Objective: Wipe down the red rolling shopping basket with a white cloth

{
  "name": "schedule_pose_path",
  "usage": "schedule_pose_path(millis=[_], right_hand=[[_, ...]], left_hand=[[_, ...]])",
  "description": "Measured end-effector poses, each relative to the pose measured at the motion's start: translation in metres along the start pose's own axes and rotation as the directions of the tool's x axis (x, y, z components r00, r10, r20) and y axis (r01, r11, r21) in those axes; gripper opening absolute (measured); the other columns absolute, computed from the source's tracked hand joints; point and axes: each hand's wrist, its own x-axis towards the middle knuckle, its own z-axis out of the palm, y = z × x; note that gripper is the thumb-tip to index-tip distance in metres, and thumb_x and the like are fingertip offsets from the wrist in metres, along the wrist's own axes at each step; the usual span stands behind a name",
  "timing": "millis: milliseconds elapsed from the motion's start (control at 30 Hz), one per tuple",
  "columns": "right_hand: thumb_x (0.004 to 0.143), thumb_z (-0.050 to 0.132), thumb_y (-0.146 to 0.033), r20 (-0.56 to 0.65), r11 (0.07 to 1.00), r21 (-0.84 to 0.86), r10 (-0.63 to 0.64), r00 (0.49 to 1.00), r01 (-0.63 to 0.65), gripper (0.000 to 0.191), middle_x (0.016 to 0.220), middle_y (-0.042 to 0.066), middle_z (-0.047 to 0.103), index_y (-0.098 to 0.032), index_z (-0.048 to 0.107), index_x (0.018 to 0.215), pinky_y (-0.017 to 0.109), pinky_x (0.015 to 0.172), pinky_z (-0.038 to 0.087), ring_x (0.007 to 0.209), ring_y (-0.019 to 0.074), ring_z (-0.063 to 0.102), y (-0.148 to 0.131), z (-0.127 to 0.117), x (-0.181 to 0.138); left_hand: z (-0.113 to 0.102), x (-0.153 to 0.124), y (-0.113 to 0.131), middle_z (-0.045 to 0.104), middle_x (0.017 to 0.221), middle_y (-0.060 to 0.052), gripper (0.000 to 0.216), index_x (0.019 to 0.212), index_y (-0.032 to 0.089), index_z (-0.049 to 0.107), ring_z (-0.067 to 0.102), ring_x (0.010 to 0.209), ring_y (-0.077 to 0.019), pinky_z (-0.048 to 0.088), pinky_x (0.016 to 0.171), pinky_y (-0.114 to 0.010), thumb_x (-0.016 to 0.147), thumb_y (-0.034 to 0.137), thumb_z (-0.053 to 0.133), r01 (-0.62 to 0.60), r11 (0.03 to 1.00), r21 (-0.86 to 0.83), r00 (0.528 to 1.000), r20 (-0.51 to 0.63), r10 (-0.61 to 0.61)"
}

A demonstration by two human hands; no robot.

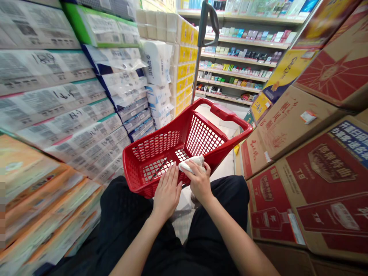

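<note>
A red plastic shopping basket [161, 137] with latticed walls stands between my knees, its long grey pull handle [201, 36] rising at the far side. My right hand [200, 183] grips a white cloth [193, 162] and presses it on the basket's near rim, toward the right corner. Just left of it, my left hand [167, 188] lies with fingers stretched out flat over the same rim, holding nothing. A red carrying handle [222, 112] arches over the basket's far right end. Inside, a thin dark bar shows across the latticed bottom.
Stacked packs of paper goods [71, 96] wall the left side, with orange packs [34, 191] nearest me. Cardboard cartons [290, 122] crowd the right. Beyond the basket are shelves [241, 53] of small boxed goods. Pale floor [221, 126] shows past the basket.
</note>
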Motion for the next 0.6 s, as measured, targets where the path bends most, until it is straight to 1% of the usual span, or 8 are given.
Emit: schedule_pose_path(millis=[67, 200, 267, 300, 367, 467, 533, 600], right_hand=[[0.092, 0.048, -0.008, 0.0, 0.999, -0.052, -0.009, 1.0, 0.009, 0.044, 0.132, 0.0, 0.064, -0.036, 0.064, 0.122, 0.04, 0.113, 0.013, 0.126, 0.0165, 0.053, 0.028, -0.014, 0.006], [0.088, 0.046, -0.003, -0.038, 0.983, -0.172, 0.055, 0.998, -0.061, 0.048, 0.134, 0.001, 0.062, -0.033, 0.064, 0.121, 0.041, 0.112, 0.013, 0.126, 0.0171, 0.054, 0.085, -0.046, 0.017], [0.085, 0.045, -0.001, -0.059, 0.973, -0.212, 0.081, 0.995, -0.091, 0.053, 0.135, 0.001, 0.061, -0.033, 0.064, 0.122, 0.042, 0.112, 0.011, 0.127, 0.0176, 0.053, 0.102, -0.056, 0.021], [0.083, 0.044, 0.0, -0.077, 0.968, -0.223, 0.098, 0.992, -0.113, 0.055, 0.135, 0.0, 0.061, -0.033, 0.064, 0.122, 0.043, 0.112, 0.011, 0.127, 0.0179, 0.053, 0.105, -0.058, 0.022], [0.08, 0.043, 0.001, -0.128, 0.958, -0.221, 0.158, 0.979, -0.183, 0.057, 0.135, 0.001, 0.061, -0.032, 0.064, 0.122, 0.044, 0.112, 0.013, 0.129, 0.0185, 0.052, 0.102, -0.054, 0.022], [0.079, 0.041, 0.002, -0.159, 0.949, -0.168, 0.242, 0.957, -0.267, 0.059, 0.137, 0.004, 0.06, -0.029, 0.063, 0.124, 0.044, 0.111, 0.015, 0.131, 0.0196, 0.05, 0.073, -0.034, 0.016], [0.08, 0.041, 0.001, -0.115, 0.963, -0.117, 0.229, 0.967, -0.242, 0.058, 0.137, 0.005, 0.059, -0.029, 0.062, 0.125, 0.044, 0.111, 0.016, 0.131, 0.0203, 0.05, 0.045, -0.018, 0.008], [0.084, 0.043, -0.001, -0.06, 0.981, -0.062, 0.178, 0.982, -0.182, 0.056, 0.138, 0.004, 0.058, -0.031, 0.06, 0.128, 0.044, 0.112, 0.016, 0.13, 0.0212, 0.05, 0.014, -0.003, 0.0]], left_hand=[[0.0, 0.0, 0.0, 0.031, 0.157, -0.011, 0.059, 0.153, 0.011, 0.022, 0.027, 0.147, -0.023, 0.027, 0.118, -0.041, 0.1, 0.031, 0.037, 0.0, 1.0, -0.007, 1.0, -0.003, 0.0], [0.0, 0.001, 0.0, 0.029, 0.158, -0.01, 0.059, 0.153, 0.011, 0.021, 0.026, 0.147, -0.0228, 0.027, 0.118, -0.041, 0.1, 0.031, 0.037, -0.005, 1.0, -0.006, 1.0, 0.001, 0.005], [0.0, 0.001, 0.0, 0.028, 0.158, -0.011, 0.059, 0.153, 0.01, 0.021, 0.026, 0.147, -0.0228, 0.027, 0.118, -0.041, 0.1, 0.031, 0.036, -0.003, 1.0, 0.0, 1.0, 0.001, 0.003], [0.0, 0.001, 0.0, 0.028, 0.158, -0.011, 0.06, 0.154, 0.01, 0.02, 0.027, 0.147, -0.0228, 0.027, 0.118, -0.041, 0.1, 0.031, 0.036, -0.001, 1.0, 0.002, 1.0, -0.001, 0.001], [0.0, 0.0, 0.0, 0.028, 0.158, -0.011, 0.06, 0.154, 0.011, 0.018, 0.027, 0.147, -0.0228, 0.027, 0.118, -0.041, 0.1, 0.031, 0.036, 0.002, 1.0, 0.005, 1.0, -0.004, -0.002], [0.0, 0.0, 0.0, 0.028, 0.158, -0.011, 0.061, 0.154, 0.012, 0.017, 0.028, 0.147, -0.023, 0.028, 0.118, -0.041, 0.1, 0.031, 0.036, -0.001, 1.0, 0.005, 1.0, -0.002, 0.001], [0.0, 0.0, 0.001, 0.028, 0.158, -0.011, 0.061, 0.155, 0.012, 0.016, 0.028, 0.146, -0.0233, 0.028, 0.118, -0.041, 0.1, 0.031, 0.036, -0.001, 1.0, 0.005, 1.0, 0.0, 0.001], [0.0, 0.0, 0.001, 0.028, 0.158, -0.011, 0.061, 0.155, 0.012, 0.016, 0.028, 0.147, -0.0235, 0.028, 0.117, -0.042, 0.1, 0.03, 0.035, -0.001, 1.0, 0.002, 1.0, -0.003, 0.001]])
